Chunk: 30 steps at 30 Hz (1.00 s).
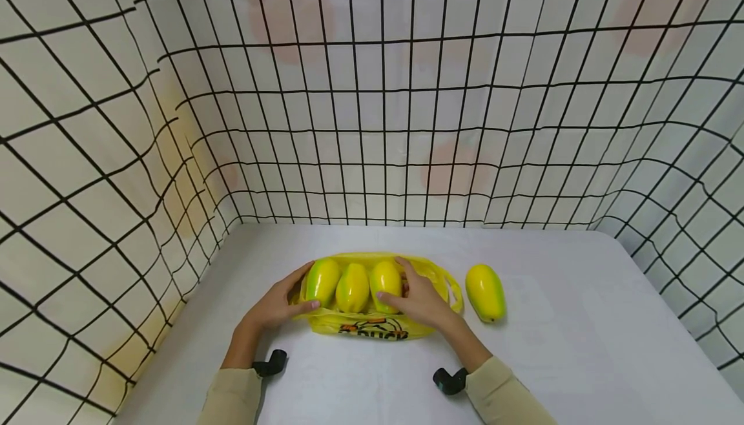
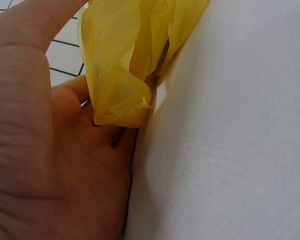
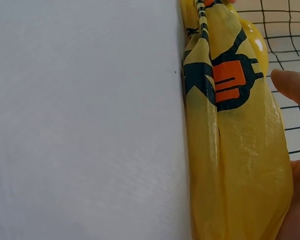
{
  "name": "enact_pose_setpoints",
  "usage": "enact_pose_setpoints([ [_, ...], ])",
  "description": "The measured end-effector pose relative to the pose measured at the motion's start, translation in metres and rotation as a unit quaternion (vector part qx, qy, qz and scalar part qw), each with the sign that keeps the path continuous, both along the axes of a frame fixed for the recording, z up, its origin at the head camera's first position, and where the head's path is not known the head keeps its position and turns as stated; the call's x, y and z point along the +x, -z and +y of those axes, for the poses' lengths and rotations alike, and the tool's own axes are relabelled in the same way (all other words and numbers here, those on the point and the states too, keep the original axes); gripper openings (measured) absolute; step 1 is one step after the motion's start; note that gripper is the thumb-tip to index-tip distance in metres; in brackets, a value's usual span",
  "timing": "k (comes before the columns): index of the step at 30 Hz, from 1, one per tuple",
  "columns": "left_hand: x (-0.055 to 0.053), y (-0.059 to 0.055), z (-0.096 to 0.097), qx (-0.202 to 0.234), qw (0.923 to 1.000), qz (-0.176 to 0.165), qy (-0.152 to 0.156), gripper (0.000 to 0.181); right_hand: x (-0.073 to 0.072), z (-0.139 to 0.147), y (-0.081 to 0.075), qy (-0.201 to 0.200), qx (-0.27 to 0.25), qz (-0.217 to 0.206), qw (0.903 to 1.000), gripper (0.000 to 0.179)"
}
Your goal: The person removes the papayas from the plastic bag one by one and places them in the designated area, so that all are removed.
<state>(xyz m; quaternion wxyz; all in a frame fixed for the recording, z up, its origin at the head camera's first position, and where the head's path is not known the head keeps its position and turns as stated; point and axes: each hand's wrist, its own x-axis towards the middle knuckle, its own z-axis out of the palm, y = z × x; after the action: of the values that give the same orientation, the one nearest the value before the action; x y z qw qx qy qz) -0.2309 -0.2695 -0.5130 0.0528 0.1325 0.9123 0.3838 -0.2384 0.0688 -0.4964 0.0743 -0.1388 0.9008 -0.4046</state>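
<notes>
Three glossy yellow-green mangoes lie side by side in the mouth of a yellow plastic bag [image 1: 418,329] in the head view. My left hand [image 1: 274,301] curves round the bag's left end, thumb in front and fingers behind, beside the left mango [image 1: 323,281]. The middle mango [image 1: 352,288] lies between the hands. On the right, my right hand [image 1: 423,297] holds the right mango [image 1: 386,283] between its thumb and fingers. Folded yellow plastic rests against the palm in the left wrist view. Dark and orange print marks the bag's side in the right wrist view.
Another mango [image 1: 485,292] lies on the white table [image 1: 581,334] to the right of the bag. A white wall [image 1: 395,108] with black grid lines stands behind and at both sides. Black wrist cameras [image 1: 450,381] sit beside the sleeves.
</notes>
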Motion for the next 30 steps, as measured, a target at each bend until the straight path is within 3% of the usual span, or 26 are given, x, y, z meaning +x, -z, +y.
enact_pose_setpoints([
  [9,-0.001,0.0013,-0.0009,0.004,0.9999,0.004,0.009,0.09,0.0018,0.0007,0.0008,-0.008,-0.004,0.017,0.9998,0.092],
  [22,-0.0015,0.0007,-0.0003,0.006,0.9999,0.005,0.012,0.089,0.0029,0.0053,-0.0021,-0.002,-0.047,0.001,0.9989,0.089],
  [30,0.0001,-0.0008,-0.0012,0.009,0.9999,0.003,0.013,0.089,0.0047,0.0091,-0.0051,-0.001,-0.04,-0.001,0.9992,0.09],
])
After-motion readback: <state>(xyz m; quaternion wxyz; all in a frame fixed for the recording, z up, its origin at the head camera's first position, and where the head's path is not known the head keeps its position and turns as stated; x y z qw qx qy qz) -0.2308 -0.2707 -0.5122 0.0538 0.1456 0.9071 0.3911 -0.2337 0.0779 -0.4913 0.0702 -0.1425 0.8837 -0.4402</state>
